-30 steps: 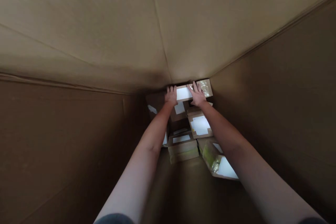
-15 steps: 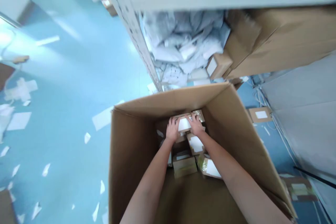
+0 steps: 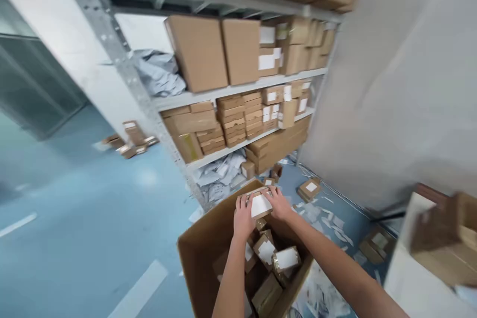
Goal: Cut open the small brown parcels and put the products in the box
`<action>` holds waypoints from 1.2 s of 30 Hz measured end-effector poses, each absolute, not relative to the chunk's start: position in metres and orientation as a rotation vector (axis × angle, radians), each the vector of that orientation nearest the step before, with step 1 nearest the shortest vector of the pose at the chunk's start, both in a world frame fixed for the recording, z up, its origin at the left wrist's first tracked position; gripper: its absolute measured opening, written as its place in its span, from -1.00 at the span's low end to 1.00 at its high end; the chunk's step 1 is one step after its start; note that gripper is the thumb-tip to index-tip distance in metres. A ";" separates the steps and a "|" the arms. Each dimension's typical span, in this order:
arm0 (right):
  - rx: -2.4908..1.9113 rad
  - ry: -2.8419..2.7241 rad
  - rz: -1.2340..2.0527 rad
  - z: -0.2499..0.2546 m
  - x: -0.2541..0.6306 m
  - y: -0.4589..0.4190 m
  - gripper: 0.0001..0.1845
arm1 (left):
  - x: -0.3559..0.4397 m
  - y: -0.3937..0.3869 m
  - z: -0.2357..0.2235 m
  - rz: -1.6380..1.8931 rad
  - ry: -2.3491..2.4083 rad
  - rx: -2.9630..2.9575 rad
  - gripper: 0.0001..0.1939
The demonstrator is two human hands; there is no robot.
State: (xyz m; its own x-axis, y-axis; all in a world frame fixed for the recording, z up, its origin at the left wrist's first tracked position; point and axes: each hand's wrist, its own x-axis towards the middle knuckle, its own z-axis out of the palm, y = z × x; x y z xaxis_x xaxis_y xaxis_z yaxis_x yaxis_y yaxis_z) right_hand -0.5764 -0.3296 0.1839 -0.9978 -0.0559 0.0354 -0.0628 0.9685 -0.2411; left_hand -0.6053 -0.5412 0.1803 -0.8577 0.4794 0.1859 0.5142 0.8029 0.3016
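Between my two hands is a small cardboard box (image 3: 260, 205) with a white label on its upper face. My left hand (image 3: 243, 216) grips its left side and my right hand (image 3: 278, 204) its right side, fingers over the far edge. The held box is near the far rim of a large open carton (image 3: 201, 233). Below it in the carton lie several small taped boxes, among them a labelled box (image 3: 266, 250), another labelled box (image 3: 286, 260) and a plain brown box (image 3: 267, 294). My forearms hide part of the carton's inside.
Beyond the carton stands a metal shelving unit (image 3: 208, 95) loaded with cardboard boxes. Grey plastic bags (image 3: 221, 171) fill its bottom. Paper scraps and a labelled box (image 3: 309, 188) lie on the blue floor to the right. An open box (image 3: 447, 238) sits at the far right.
My hands have lifted the small labelled box from deep inside the carton up to near its far rim. The view has tilted up, showing more of the shelves.
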 end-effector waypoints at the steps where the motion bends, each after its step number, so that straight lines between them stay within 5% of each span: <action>1: 0.051 -3.064 0.380 0.199 -0.555 -0.318 0.28 | -0.593 -0.530 0.193 -0.542 -2.841 -0.860 0.06; 8: -0.380 -2.934 0.377 0.221 -0.366 -0.234 0.24 | -0.475 -0.427 0.205 -0.579 -2.659 -1.334 0.11; 21: -1.626 -2.451 0.428 0.093 0.101 -0.095 0.15 | -0.103 -0.140 0.123 -0.371 -2.521 -2.497 0.10; 26: -1.993 -2.102 0.470 0.053 0.186 -0.082 0.02 | 0.002 -0.098 0.093 -0.587 -2.603 -2.469 -0.06; 29: -2.124 -1.993 0.741 0.029 0.214 -0.081 -0.07 | 0.034 -0.107 0.066 -0.457 -2.860 -2.373 0.03; 36: -1.858 -2.140 0.980 0.000 0.245 -0.079 0.17 | 0.057 -0.121 0.032 -0.349 -2.984 -2.629 0.21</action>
